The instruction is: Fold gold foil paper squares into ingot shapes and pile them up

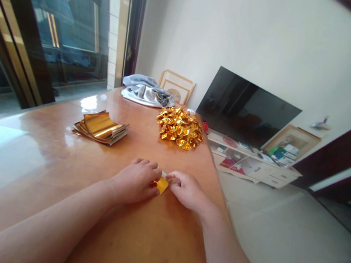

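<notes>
A small piece of gold foil paper (162,185), partly folded with a pale edge showing, lies on the wooden table between my hands. My left hand (139,181) rests over its left side, fingers curled and pressing on it. With thumb and forefinger closed, my right hand (187,190) pinches its right corner. Fingers cover part of the paper, so its whole shape is hidden. Beyond my left hand sits a loose stack of flat gold foil sheets (100,126). A heap of folded gold foil pieces (180,128) is farther back, near the table's right edge.
The glossy wooden table (44,166) ends at the right, just past my right forearm. Bundled grey and white cloth (146,91) lies at its far end. Behind stand a television (246,108) and a low white cabinet (251,165). Glass doors (66,26) are at the left.
</notes>
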Action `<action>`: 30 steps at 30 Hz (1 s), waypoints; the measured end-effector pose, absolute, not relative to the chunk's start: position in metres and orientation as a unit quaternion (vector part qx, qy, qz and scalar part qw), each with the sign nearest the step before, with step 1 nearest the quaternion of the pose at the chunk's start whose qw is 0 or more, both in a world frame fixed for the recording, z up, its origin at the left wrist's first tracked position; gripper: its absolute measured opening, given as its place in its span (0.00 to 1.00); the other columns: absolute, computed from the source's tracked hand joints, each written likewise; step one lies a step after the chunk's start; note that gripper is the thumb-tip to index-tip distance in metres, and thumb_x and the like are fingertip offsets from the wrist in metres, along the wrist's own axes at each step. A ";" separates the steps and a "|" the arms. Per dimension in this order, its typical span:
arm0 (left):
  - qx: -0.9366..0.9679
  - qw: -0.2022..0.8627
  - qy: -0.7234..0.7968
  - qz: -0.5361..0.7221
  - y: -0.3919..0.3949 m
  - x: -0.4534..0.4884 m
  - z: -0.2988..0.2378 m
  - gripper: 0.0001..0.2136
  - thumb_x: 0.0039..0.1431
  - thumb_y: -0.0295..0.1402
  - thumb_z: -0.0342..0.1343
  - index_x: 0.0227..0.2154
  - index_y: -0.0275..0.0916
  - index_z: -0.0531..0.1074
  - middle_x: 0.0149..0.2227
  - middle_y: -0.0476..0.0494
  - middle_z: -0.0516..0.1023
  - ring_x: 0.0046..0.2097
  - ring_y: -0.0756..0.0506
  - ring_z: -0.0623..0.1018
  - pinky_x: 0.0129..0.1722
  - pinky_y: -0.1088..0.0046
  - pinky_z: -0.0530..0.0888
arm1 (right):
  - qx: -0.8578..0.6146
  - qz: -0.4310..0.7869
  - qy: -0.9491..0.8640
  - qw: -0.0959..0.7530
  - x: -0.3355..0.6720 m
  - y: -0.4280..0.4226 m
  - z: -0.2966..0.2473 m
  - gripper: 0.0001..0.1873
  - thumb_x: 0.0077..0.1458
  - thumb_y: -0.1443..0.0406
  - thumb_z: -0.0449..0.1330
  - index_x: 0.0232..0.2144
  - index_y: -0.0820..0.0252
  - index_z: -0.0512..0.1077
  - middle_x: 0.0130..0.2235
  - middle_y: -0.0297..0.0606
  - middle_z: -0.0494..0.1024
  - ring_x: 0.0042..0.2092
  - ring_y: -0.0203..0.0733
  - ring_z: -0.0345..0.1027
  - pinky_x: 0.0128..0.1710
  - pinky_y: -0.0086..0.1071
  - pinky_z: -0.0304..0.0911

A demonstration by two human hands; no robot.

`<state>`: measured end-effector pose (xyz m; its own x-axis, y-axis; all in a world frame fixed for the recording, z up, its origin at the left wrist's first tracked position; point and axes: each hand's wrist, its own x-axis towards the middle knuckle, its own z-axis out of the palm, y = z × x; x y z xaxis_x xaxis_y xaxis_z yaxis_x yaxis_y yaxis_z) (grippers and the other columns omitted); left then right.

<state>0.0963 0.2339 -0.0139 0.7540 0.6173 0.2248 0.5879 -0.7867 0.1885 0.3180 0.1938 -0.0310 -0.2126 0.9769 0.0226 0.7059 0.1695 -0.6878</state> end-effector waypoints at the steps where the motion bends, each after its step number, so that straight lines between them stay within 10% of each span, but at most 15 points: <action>1: 0.936 0.052 0.319 0.139 0.235 0.096 -0.014 0.07 0.57 0.40 0.59 0.36 0.43 0.74 0.39 0.44 0.74 0.43 0.41 0.74 0.45 0.63 0.67 | -0.583 0.284 -0.722 0.241 0.318 0.194 -0.032 0.17 0.52 0.71 0.57 0.42 0.54 0.78 0.32 0.31 0.79 0.32 0.38 0.68 0.31 0.26 0.56; 30: 0.935 0.062 0.315 0.153 0.231 0.099 -0.007 0.13 0.53 0.38 0.61 0.42 0.44 0.70 0.42 0.45 0.75 0.48 0.40 0.76 0.65 0.51 0.55 | -0.688 0.389 -0.527 0.313 0.303 0.191 -0.017 0.10 0.49 0.63 0.56 0.19 0.59 0.66 0.19 0.28 0.65 0.23 0.32 0.55 0.25 0.28 0.48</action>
